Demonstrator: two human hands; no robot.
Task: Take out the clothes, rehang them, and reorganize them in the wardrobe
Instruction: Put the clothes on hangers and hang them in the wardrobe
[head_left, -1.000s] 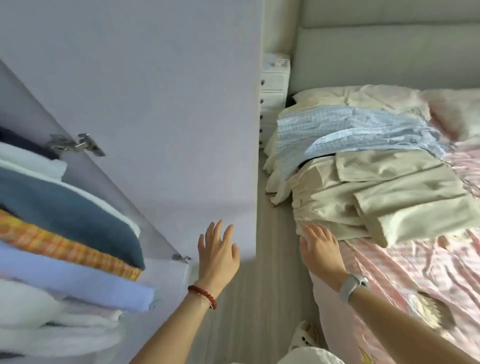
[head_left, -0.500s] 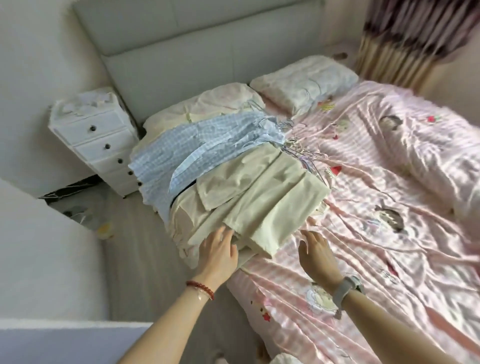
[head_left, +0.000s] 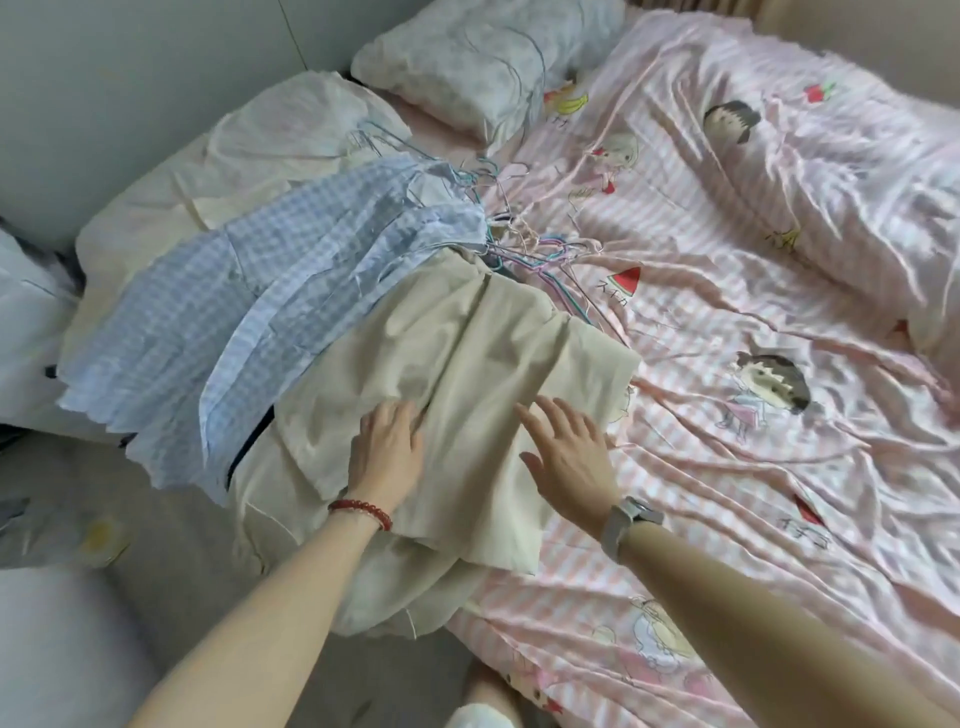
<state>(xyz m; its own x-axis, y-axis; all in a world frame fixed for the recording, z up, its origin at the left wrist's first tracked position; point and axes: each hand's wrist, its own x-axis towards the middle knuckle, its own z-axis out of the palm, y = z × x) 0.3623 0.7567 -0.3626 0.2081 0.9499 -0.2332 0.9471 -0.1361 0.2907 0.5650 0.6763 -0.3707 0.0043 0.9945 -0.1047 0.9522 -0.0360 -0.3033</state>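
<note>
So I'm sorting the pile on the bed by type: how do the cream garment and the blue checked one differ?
The cream garment is plain, while the blue checked garment has a check pattern. The cream one lies nearer, under the left hand and the right hand's fingers; the blue one lies farther left, untouched. Both lie flat on the bed, tops toward the tangled wire hangers.

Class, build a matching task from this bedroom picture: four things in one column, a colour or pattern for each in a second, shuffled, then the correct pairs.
Things
1. top garment under the hands
2. checked shirt
3. bed sheet
4. bracelet on the left wrist

Colours
A. pink stripes with cartoon figures
B. red beads
C. plain cream
D. blue and white checks

Pairs: 1-C, 2-D, 3-A, 4-B
</note>
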